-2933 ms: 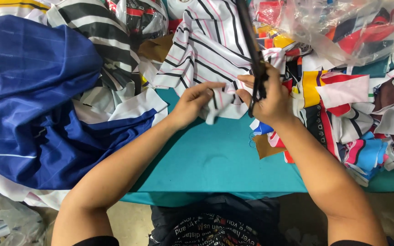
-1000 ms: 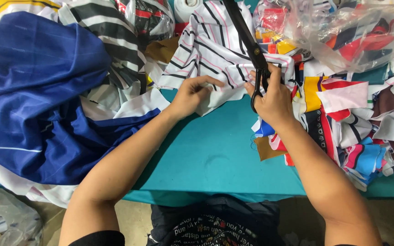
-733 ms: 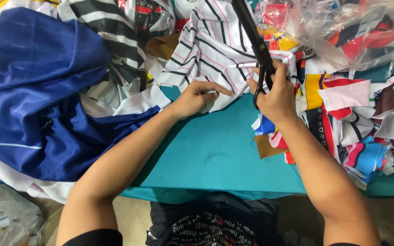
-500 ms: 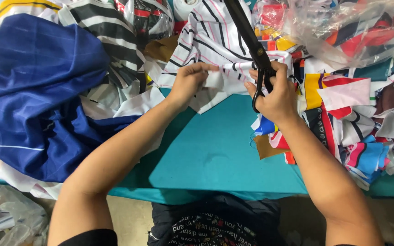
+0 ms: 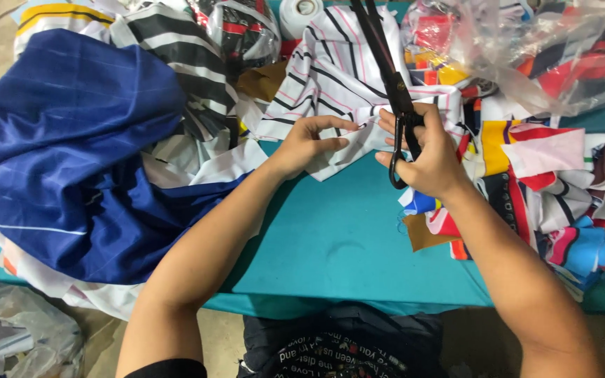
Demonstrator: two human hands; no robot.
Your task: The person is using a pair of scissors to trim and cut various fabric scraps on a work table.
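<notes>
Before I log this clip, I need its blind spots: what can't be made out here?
- Scissors: tips cut off by the head view's top edge.
- Scissor handle: partly hidden inside the right hand.
- Striped cloth: the edge the left hand pinches is hidden under its fingers.
- Bag: scraps inside blurred by plastic.

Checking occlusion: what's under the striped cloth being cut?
Under the striped cloth near the left hand the teal table shows. Farther back, anything beneath is covered. The right hand holds scissors over it.
</notes>
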